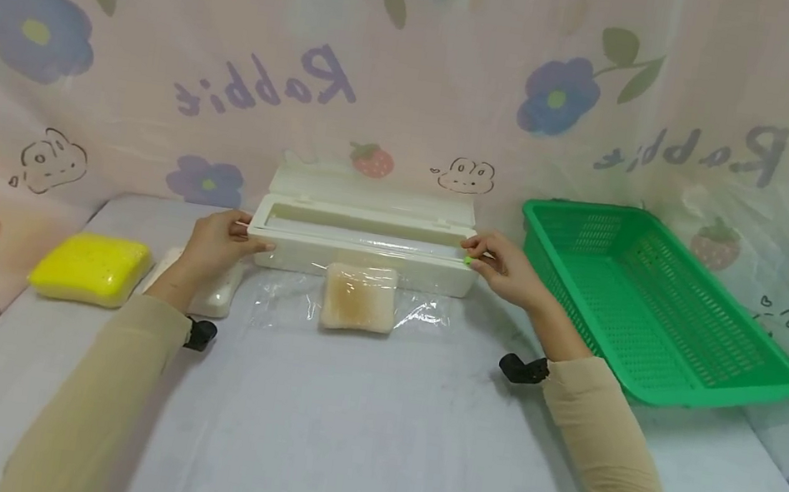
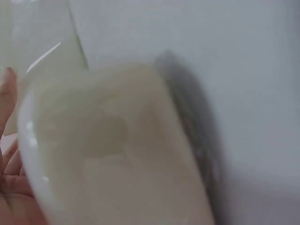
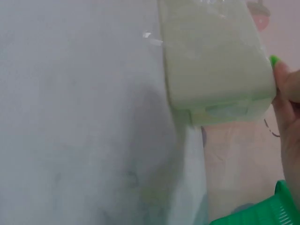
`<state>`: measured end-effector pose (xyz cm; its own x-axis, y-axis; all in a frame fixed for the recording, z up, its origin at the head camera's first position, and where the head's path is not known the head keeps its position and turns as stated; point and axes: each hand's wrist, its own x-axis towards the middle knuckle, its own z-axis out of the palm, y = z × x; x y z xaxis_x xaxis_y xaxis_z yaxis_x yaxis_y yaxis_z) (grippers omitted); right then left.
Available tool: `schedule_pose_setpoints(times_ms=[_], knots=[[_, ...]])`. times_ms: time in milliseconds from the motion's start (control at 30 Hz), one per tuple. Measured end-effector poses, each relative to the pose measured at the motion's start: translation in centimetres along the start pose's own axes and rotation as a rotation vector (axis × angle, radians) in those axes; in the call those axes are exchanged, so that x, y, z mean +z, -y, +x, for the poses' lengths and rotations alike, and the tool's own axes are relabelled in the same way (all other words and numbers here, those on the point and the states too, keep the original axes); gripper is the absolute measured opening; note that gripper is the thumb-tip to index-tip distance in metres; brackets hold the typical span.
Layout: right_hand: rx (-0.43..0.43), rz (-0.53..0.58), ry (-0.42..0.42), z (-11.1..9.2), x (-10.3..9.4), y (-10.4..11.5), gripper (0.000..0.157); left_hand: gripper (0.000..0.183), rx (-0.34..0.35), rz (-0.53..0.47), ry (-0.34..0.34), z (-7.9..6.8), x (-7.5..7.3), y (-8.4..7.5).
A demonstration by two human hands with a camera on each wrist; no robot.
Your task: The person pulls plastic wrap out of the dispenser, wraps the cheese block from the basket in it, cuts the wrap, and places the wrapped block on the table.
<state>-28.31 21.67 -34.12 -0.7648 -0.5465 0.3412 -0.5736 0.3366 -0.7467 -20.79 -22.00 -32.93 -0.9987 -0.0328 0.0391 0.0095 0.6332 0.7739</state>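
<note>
A long white cling film dispenser (image 1: 302,255) stands across the table with its lid (image 1: 372,191) raised at the back. My left hand (image 1: 209,243) grips its left end, thumb along the front. At the other end, my right hand (image 1: 508,272) pinches the small green slider (image 1: 468,261) against the rim. From the box's front, clear film (image 1: 426,313) spreads over the table. A browned toast slice (image 1: 359,300) sits in the middle of that film, seemingly under a layer of it. In the right wrist view, the dispenser's end (image 3: 215,61) meets the right fingertips.
Partly hidden behind the left forearm is a white wrapped slice (image 1: 215,296), blurred and close in the left wrist view. Left of it lies a yellow-topped spongy block (image 1: 92,264). A green basket (image 1: 706,399) stands at right, near the right forearm. Behind hangs a printed curtain (image 1: 418,81).
</note>
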Motion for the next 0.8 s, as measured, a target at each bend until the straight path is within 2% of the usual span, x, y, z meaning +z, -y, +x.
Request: schedule_pose_setpoints(times_ms=[100,233,367,433,533,600,633,700,800], knots=[[-0.010,0.053,-0.004,-0.4,-0.2,-0.6,0.004,0.059,-0.013,-0.003,0.041,0.0,-0.3,0.2],[-0.003,0.105,-0.051,-0.7,-0.2,-1.1,0.008,0.068,-0.059,-0.022,0.143,-0.3,-1.3,0.6],[0.068,0.194,-0.136,-0.8,0.1,-0.8,0.014,0.082,-0.078,-0.053,0.227,-0.6,-2.3,0.9],[0.090,0.180,-0.162,-1.0,0.4,-0.3,0.018,0.087,-0.072,-0.058,0.258,-0.8,-2.7,1.0],[0.077,0.036,-0.162,-1.3,1.3,1.3,0.025,0.085,-0.067,-0.053,0.264,-1.3,-3.0,0.9],[0.040,-0.104,-0.156,-1.3,2.1,2.4,0.031,0.083,-0.069,-0.050,0.213,-1.8,-2.9,0.4],[0.015,-0.167,-0.155,-1.2,2.6,3.0,0.035,0.079,-0.064,-0.044,0.150,-2.2,-2.7,0.0],[-0.033,-0.273,-0.157,-0.9,3.5,4.0,0.040,0.070,-0.048,-0.033,-0.026,-2.9,-2.0,-0.9],[-0.102,-0.372,-0.123,-0.2,4.9,5.2,0.043,0.048,0.006,-0.012,-0.284,-3.8,0.0,-2.4]])
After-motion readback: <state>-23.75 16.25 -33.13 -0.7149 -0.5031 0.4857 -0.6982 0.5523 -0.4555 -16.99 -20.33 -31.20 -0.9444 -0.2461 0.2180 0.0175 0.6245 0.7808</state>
